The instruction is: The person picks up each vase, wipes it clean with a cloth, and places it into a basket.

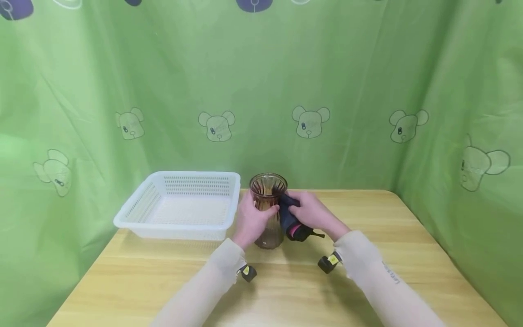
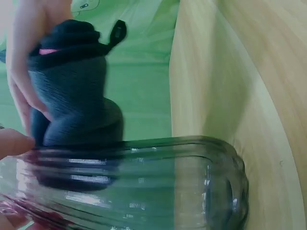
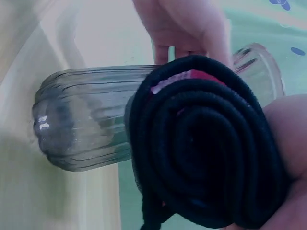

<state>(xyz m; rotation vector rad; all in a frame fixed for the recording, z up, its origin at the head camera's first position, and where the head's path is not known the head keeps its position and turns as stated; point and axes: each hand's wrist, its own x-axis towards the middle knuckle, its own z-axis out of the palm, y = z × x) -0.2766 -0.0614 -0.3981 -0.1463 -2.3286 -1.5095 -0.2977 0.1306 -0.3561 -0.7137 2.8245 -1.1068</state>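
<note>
A ribbed, brownish clear glass vase (image 1: 268, 234) with a flared rim stands upright near the middle of the table. My left hand (image 1: 253, 218) grips it below the rim, thumb across the front. My right hand (image 1: 311, 210) holds a rolled dark navy cloth (image 1: 288, 220) against the vase's right side. In the right wrist view the cloth (image 3: 201, 153) shows its spiral end, with a pink and white label strip inside the outer layer. A short dark strap (image 2: 117, 33) sticks out from the roll in the left wrist view.
A white plastic basket (image 1: 229, 222) with slotted walls stands to the left of the vase, close to my left hand. The wooden table (image 1: 286, 295) ends at the back against a green curtain (image 1: 261, 81) printed with bear faces, which also hangs along both sides.
</note>
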